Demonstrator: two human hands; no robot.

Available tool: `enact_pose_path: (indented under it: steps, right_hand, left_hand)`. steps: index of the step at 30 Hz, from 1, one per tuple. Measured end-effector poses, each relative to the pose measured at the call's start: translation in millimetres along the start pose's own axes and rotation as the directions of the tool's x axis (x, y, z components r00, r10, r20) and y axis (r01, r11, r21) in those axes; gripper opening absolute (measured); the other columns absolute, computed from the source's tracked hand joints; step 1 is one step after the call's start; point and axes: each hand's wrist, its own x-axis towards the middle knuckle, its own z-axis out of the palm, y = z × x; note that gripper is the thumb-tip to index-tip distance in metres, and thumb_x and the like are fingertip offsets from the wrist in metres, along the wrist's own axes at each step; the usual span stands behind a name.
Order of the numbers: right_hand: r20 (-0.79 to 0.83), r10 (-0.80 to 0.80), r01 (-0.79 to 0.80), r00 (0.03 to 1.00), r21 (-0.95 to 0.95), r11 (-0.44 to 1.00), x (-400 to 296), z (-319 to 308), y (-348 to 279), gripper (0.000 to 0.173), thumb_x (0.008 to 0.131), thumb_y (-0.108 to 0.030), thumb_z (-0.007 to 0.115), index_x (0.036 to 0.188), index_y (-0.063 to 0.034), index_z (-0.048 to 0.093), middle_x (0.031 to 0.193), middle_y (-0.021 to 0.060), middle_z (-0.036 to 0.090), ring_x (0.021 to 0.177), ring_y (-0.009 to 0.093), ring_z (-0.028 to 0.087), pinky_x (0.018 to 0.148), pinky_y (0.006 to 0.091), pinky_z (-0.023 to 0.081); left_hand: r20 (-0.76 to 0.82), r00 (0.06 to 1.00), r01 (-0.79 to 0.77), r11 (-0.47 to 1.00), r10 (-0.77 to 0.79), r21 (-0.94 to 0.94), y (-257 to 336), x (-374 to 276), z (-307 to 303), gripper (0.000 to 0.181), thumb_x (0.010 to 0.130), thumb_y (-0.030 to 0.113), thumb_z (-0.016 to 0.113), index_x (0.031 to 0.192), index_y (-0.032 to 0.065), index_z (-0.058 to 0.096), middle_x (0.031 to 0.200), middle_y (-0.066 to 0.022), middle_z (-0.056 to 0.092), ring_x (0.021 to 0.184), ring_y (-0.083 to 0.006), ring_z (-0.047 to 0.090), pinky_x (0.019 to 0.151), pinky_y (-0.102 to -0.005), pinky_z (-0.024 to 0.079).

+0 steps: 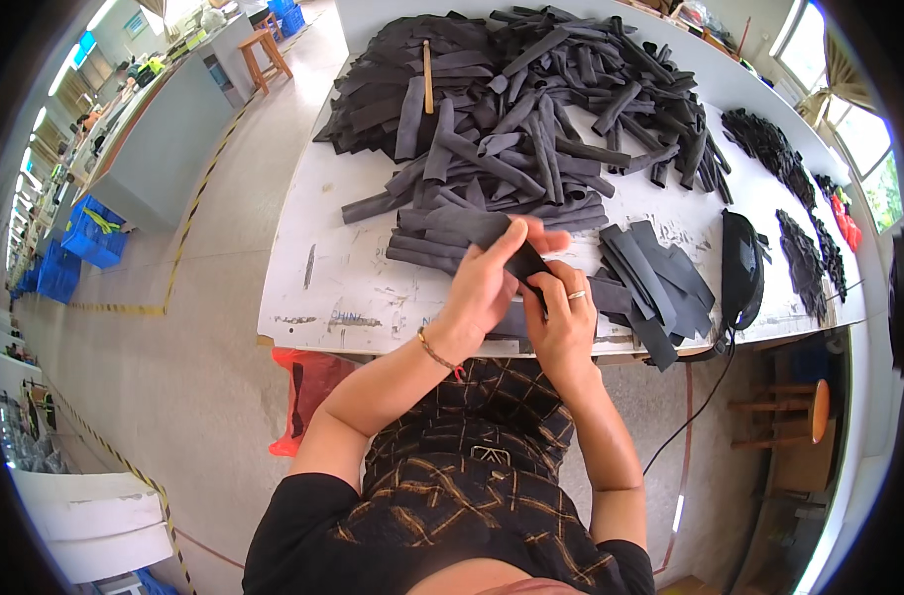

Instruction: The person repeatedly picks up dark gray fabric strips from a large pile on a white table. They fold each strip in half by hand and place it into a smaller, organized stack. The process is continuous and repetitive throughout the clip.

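Observation:
A dark grey strip of sheet material [528,262] spans both my hands above the front of the white table [303,279]. My left hand [485,282] holds it, thumb on top and fingertips stretched past its far side. At its near end my right hand [563,305] grips it with bent fingers. Rolled dark tubes [422,249] lie stacked just beyond and left of my hands. Right of my right hand sits a loose stack of flat dark strips [656,271], one overhanging the table's front edge. My fingers hide part of the held strip.
Behind, large heaps of flat pieces [378,82] and rolled tubes [593,67] cover the table. A wooden stick [427,78] rests on the flat heap. A black pouch-like object [742,260] with a cable stands at right. A red plastic bag [311,394] hangs below the left front edge.

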Motion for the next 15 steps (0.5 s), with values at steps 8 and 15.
enact_pose_path:
  steps: [8,15]
  right_hand:
    - [0.004,-0.022,0.022,1.0,0.007,1.0,8,-1,-1,0.023,0.076,0.004,0.07,0.095,-0.001,0.059,0.101,0.0142,0.058,0.086,0.034,0.058,0.073,0.0427,0.049]
    - [0.062,0.026,-0.027,0.998,0.02,0.999,20,2,-14,0.026,0.076,0.004,0.072,0.098,-0.0003,0.059,0.104,0.0169,0.057,0.091,0.036,0.059,0.076,0.0437,0.05]
  left_hand:
    - [-0.015,0.99,-0.138,0.99,0.138,0.009,0,1,7,0.025,0.1,0.031,0.056,0.102,0.0066,0.061,0.1,-0.0174,0.071,0.113,-0.0302,0.062,0.094,-0.0395,0.05]
    - [-0.076,0.997,0.002,1.0,-0.002,0.002,5,-11,13,0.027,0.099,0.032,0.057,0.097,0.0057,0.06,0.104,-0.0194,0.07,0.099,-0.0219,0.066,0.091,-0.0355,0.051]
